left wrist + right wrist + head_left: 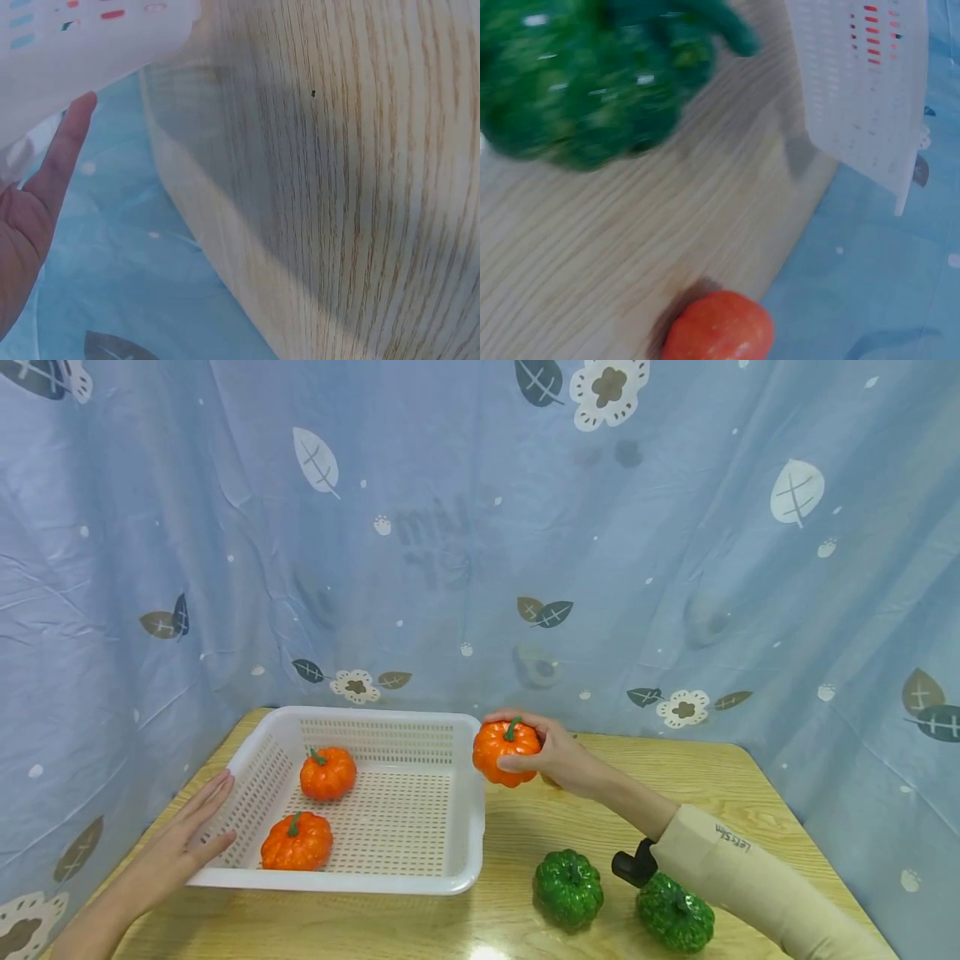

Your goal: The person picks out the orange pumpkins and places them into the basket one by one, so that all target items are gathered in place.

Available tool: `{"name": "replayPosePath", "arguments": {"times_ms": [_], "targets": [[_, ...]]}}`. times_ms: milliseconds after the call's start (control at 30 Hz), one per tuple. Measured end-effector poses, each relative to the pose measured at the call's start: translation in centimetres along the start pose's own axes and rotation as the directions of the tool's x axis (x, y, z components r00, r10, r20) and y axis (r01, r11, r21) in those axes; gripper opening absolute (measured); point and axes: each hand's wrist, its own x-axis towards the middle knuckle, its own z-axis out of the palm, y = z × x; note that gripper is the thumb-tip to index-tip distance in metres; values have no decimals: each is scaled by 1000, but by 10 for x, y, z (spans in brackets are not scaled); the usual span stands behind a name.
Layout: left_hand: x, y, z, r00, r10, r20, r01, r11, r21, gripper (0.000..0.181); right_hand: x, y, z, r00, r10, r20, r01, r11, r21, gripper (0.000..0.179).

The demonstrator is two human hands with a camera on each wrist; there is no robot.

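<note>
In the head view my right hand [558, 756] grips an orange toy pumpkin [504, 747] with a green stem, thumb in front, beside the right rim of a white plastic basket [420, 883]. My left hand [176, 847], fingers extended, rests against the basket's left side; the left wrist view shows one finger [71, 131] at its wall. Inside the basket sit two orange pumpkins, one farther back [328, 774] and one nearer [297, 843]. In the right wrist view a green pumpkin [577, 82] looms close, and an orange pumpkin [720, 330] is cut off below; no fingers show there.
Two green pumpkins stand on the wooden table [517, 843] at the front right, one [568, 891] left of the other [675, 914]. A black device [636, 864] juts from the right wrist. A blue patterned curtain [450, 527] surrounds the table's back and sides.
</note>
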Motion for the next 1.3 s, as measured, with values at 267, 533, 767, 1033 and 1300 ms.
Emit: {"name": "replayPosePath", "arguments": {"times_ms": [267,533,767,1033,1300], "targets": [[0,1,0,1000,15,-17,-15,1000,7,71,29,-4,17,999,-44,3,44,999,30,55],[0,5,1,1000,1,-14,-2,1000,-19,71,56,-8,35,999,-47,20,46,998,51,51],[-1,5,0,1000,16,-27,-15,1000,10,71,79,-9,48,997,-76,24,74,994,83,50],[-1,5,-2,1000,-10,-7,10,1000,-2,70,99,-13,62,996,-85,23,82,991,110,48],[-1,6,-1,999,7,-32,-7,1000,1,70,120,-12,78,996,-88,34,82,987,141,51]]}}
